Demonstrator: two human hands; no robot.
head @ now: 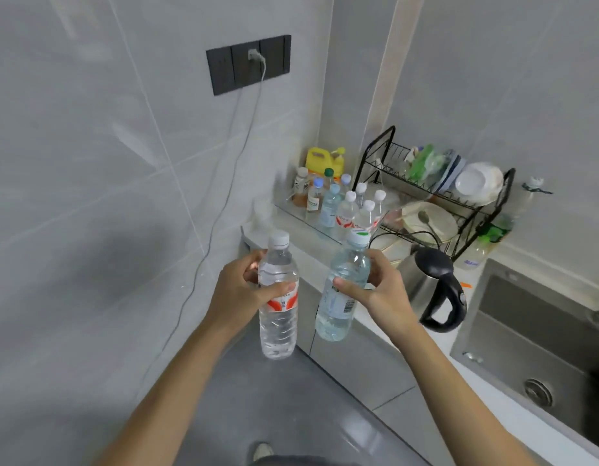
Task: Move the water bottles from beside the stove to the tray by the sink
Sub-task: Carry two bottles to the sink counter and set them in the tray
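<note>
Left hand (239,290): my fingers wrapped around a clear bottle (278,297) with a white cap and red-and-white label, held upright above the floor, thumb across the label.

Right hand (378,290): my fingers closed around a bluish bottle (342,294) with a green-marked cap, tilted slightly, thumb on its front. The two bottles are near each other, not touching.

Beyond my fingers: a clear tray (300,215) on the counter corner, holding a cluster of capped bottles (347,210), with a yellow jug (325,161) behind them.

Right of my right hand: a kettle (432,287), just beside my knuckles. Behind it, a dish rack (436,193) with plates. Further right, the sink (540,338).
</note>
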